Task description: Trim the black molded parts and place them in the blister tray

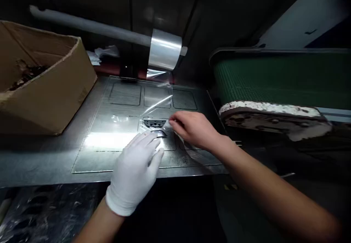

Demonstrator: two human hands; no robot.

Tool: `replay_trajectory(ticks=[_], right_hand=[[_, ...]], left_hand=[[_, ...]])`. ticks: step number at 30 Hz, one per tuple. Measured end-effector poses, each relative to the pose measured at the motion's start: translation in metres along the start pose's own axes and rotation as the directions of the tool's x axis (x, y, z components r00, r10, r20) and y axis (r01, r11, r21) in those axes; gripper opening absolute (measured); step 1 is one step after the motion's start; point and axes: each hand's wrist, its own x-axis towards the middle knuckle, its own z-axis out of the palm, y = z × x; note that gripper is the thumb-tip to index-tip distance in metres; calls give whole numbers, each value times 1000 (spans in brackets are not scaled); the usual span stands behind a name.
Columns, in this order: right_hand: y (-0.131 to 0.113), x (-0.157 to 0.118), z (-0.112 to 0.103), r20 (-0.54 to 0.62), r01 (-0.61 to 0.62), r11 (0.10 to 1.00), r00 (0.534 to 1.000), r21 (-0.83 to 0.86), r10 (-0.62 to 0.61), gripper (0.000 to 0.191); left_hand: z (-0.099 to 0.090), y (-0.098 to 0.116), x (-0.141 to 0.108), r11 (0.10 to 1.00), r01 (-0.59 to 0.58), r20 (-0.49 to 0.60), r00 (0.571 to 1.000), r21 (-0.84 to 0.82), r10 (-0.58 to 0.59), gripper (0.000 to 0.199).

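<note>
My left hand (135, 166), in a white glove, rests its fingertips by a small dark curved part (159, 133) on the clear plate (109, 126). Just beyond that part lies a dark trapezoid part (155, 123) with small details on it. My right hand (192, 127), bare, pinches the edge of clear film (161, 104) to the right of the dark parts. The film runs down from a shiny roll (165, 49) on a pale bar behind the plate. The left fingers are slightly apart.
An open cardboard box (55, 85) with dark items inside stands on the left of the metal table (35, 162). At the right is a green conveyor belt (274, 78) with a worn end. Crumpled white material (105, 52) lies behind the box. Plastic-covered trays (49, 213) sit below the table.
</note>
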Motion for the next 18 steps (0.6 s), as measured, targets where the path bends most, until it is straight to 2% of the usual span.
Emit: replay_trajectory(ticks=[3,5,7,9,11,13,16,18], right_hand=[[23,-72,-6,-113,-122,991,985,56,127,19],[43,-115,-5,-167,-197,980,967,-2,194,22],[68,-149,1,-204,-261,957,951,-129,232,31],[90,-172,7,-202,-301,930,944,-212,260,33],[105,-183,11,-191,-319,927,940,-200,282,31],[108,-180,11,-236,-305,944,934,-129,269,30],[91,-157,3,-342,-234,971,916,-36,208,27],[69,-128,-4,-309,-150,989,941,-17,137,26]], left_hand=[[-13,2,-7,991,85,-155,983,-101,-100,22],[-20,0,-7,991,100,-202,972,-93,-117,22],[-27,-5,-2,997,81,-199,977,-14,-82,23],[-33,-13,6,995,57,-177,983,86,-41,24],[-40,-23,17,983,54,-152,988,176,-26,23],[-46,-34,28,967,59,-111,993,248,-32,23],[-53,-48,43,948,46,5,999,314,-51,25],[-54,-55,51,945,46,87,993,325,-78,26]])
